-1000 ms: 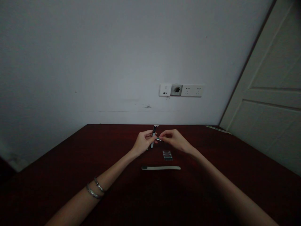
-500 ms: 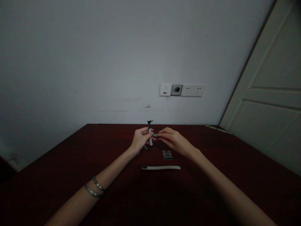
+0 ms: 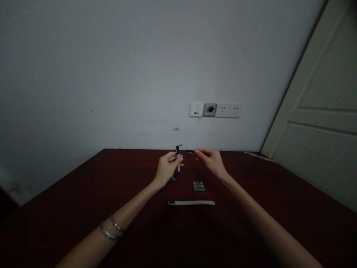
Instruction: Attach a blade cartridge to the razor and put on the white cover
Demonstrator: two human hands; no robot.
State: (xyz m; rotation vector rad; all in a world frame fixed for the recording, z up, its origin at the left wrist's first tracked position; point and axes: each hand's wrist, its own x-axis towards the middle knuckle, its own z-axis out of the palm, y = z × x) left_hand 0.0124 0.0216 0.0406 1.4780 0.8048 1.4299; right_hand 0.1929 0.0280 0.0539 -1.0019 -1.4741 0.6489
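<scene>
My left hand point(image 3: 166, 168) is closed round a slim razor handle point(image 3: 177, 160), held upright over the dark red table point(image 3: 83, 193). My right hand point(image 3: 209, 160) is a little to the right of it and pinches a small dark flat piece point(image 3: 190, 151) that points toward the handle's top. The two are slightly apart. Below the hands a small clear pack of cartridges point(image 3: 199, 187) lies on the table. A long pale strip point(image 3: 191, 203) lies flat just in front of the pack.
A white wall stands behind the table with a row of sockets point(image 3: 216, 110). A pale door point(image 3: 320, 111) is at the right. Two bracelets point(image 3: 113, 227) are on my left wrist. A small greenish bit point(image 3: 173, 179) lies by my left hand.
My right hand has drawn up and to the right, away from the handle, with the small dark piece in its fingers. The left hand keeps the handle upright.
</scene>
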